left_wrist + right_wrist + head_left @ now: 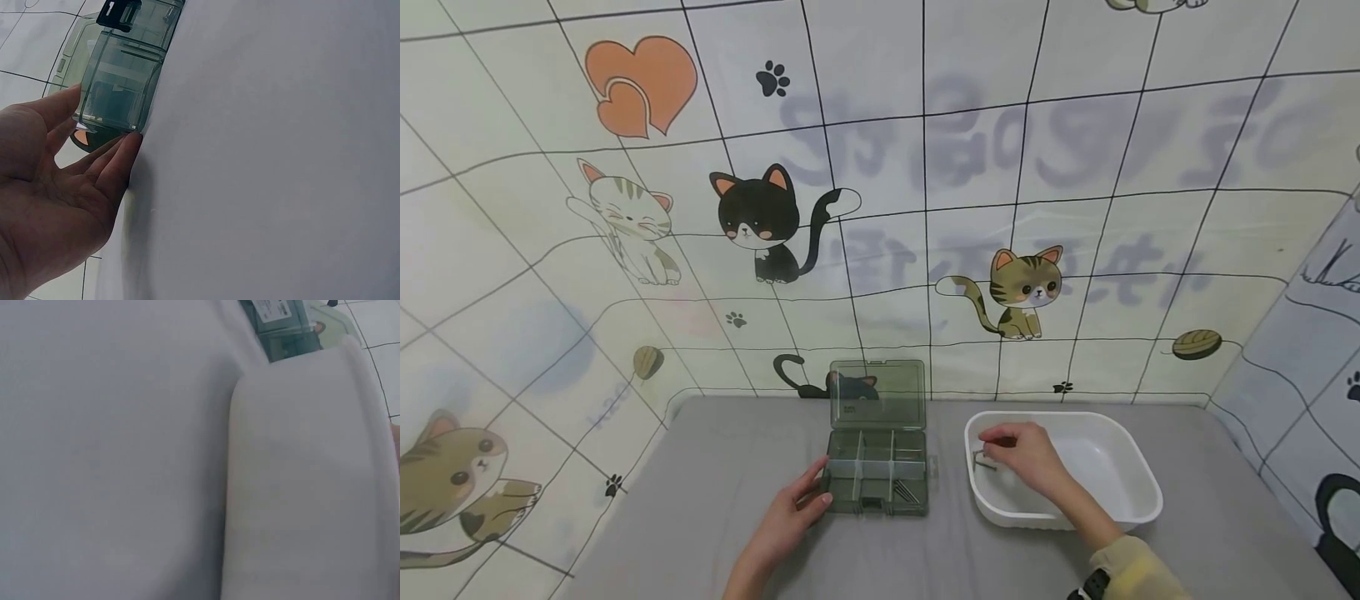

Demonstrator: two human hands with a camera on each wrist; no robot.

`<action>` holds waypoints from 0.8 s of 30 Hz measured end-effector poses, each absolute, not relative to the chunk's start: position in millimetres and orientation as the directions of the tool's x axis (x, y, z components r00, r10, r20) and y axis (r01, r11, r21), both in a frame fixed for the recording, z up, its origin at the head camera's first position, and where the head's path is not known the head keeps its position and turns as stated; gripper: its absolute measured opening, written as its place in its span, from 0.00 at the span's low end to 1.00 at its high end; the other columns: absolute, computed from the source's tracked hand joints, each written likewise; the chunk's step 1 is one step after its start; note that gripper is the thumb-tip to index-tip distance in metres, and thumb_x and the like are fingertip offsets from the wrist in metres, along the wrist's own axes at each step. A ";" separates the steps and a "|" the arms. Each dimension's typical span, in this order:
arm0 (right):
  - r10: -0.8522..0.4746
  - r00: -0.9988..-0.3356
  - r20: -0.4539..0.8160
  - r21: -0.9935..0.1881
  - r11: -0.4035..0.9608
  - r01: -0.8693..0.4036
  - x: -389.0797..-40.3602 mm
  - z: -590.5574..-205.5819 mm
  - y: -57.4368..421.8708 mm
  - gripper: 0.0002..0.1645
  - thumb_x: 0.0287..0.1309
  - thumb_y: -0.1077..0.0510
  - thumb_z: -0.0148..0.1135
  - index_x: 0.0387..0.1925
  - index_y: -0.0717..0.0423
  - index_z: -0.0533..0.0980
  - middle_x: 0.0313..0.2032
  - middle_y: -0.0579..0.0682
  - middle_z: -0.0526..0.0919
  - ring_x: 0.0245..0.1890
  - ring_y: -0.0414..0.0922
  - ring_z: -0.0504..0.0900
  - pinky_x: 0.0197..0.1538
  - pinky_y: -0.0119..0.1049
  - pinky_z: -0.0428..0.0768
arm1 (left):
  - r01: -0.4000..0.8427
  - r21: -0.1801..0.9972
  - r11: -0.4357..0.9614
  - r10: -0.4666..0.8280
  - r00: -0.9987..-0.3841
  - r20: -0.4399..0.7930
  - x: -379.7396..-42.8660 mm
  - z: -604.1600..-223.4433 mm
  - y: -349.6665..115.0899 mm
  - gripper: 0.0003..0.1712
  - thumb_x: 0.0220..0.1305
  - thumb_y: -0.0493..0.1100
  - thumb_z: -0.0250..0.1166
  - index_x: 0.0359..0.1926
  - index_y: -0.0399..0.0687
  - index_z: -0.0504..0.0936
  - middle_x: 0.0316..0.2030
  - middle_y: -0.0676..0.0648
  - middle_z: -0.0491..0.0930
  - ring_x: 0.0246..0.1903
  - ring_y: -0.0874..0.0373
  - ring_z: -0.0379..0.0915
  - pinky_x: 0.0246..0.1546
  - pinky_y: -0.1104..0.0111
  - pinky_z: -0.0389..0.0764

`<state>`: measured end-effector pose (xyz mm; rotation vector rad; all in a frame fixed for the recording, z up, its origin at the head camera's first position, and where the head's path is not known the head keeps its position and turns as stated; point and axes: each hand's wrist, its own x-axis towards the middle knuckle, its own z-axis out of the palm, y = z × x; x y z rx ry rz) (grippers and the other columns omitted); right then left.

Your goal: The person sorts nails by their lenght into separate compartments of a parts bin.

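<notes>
A green see-through compartment box [876,468] lies with its lid [880,396] raised at the back. Several thin metal pins [906,493], perhaps nails or screws, are in its front right compartment. My left hand [790,512] touches the box's left side with thumb and fingers stretched out; the left wrist view shows the fingertips [136,139] at the box's edge. My right hand [1026,457] reaches into the white basin [1138,492], its fingertips beside thin metal pieces [985,464] near the left wall. Whether it pinches one cannot be made out.
Grey cloth [722,467] covers the table. Behind it and at both sides hangs a white sheet [880,250] printed with cats and grid lines. In the right wrist view, the basin's outer wall [306,475] fills much of the picture, hiding the fingers.
</notes>
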<state>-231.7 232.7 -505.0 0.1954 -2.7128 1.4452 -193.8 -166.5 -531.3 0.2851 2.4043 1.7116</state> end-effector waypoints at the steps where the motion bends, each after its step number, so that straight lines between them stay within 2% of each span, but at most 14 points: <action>1: -0.078 -0.991 0.110 -0.818 0.558 -0.135 -232.1 -505.8 233.6 0.10 0.57 0.66 0.71 0.42 0.64 0.87 0.38 0.51 0.89 0.40 0.47 0.86 0.40 0.31 0.82 | 0.057 0.946 0.320 0.255 -0.967 -0.028 -193.9 -531.5 -166.5 0.34 0.74 0.38 0.63 0.76 0.41 0.65 0.67 0.20 0.64 0.66 0.26 0.65 0.58 0.50 0.79; 7: -0.053 -0.994 0.096 -0.798 0.593 -0.109 -233.3 -508.5 238.7 0.10 0.56 0.66 0.74 0.41 0.65 0.87 0.36 0.51 0.89 0.38 0.46 0.86 0.38 0.32 0.81 | 0.063 0.940 0.334 0.252 -0.967 -0.025 -195.4 -533.7 -166.4 0.34 0.73 0.38 0.63 0.76 0.41 0.66 0.68 0.21 0.64 0.66 0.27 0.65 0.60 0.50 0.77; 16: -0.037 -0.997 0.065 -0.799 0.597 -0.074 -236.8 -512.2 244.7 0.10 0.55 0.68 0.72 0.41 0.66 0.86 0.36 0.53 0.89 0.38 0.48 0.86 0.36 0.32 0.82 | 0.049 0.945 0.322 0.235 -0.972 -0.029 -195.0 -534.9 -167.0 0.33 0.73 0.35 0.63 0.76 0.40 0.66 0.68 0.21 0.64 0.66 0.26 0.65 0.59 0.49 0.78; 24: -0.054 -0.997 0.056 -0.792 0.606 -0.077 -239.2 -513.9 245.0 0.10 0.53 0.69 0.72 0.40 0.66 0.86 0.34 0.51 0.88 0.36 0.46 0.85 0.36 0.32 0.82 | 0.053 0.938 0.343 0.243 -0.969 -0.034 -194.6 -531.7 -165.7 0.33 0.73 0.39 0.64 0.76 0.43 0.67 0.69 0.23 0.64 0.67 0.27 0.63 0.61 0.48 0.75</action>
